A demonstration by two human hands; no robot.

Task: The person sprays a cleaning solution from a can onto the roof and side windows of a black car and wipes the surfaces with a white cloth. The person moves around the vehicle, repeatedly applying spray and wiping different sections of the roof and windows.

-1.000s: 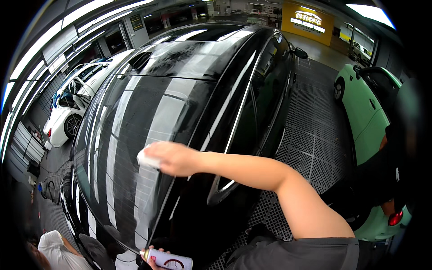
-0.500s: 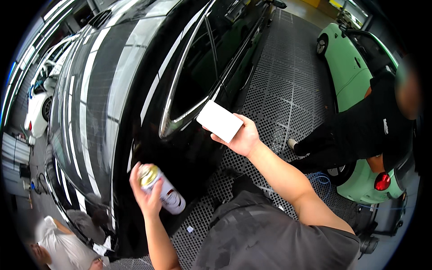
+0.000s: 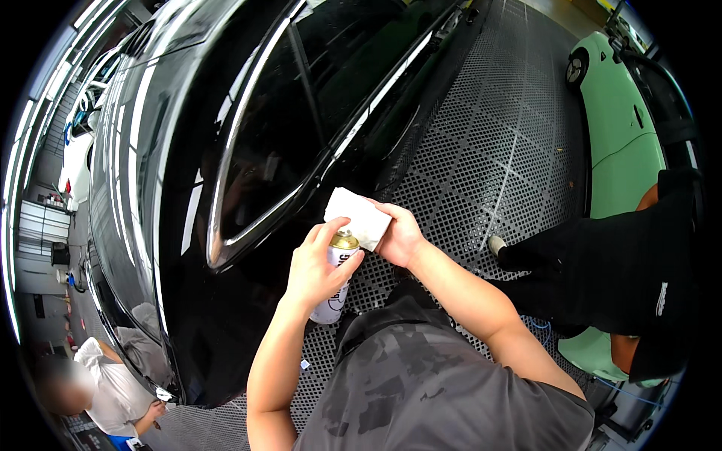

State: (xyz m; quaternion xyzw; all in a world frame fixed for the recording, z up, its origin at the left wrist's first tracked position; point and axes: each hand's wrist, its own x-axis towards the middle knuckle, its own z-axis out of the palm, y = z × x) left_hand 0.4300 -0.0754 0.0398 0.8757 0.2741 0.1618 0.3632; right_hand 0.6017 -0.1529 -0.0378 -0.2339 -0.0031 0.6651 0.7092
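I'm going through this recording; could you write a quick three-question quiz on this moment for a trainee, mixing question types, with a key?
1. Multiple choice: what is the left hand holding?
A) a brush
B) a spray can
C) a bucket

2. True or false: the right hand holds a white pad.

3. Fill in the blank: the car at the picture's right is pale ____.

Key: 1: B; 2: true; 3: green.
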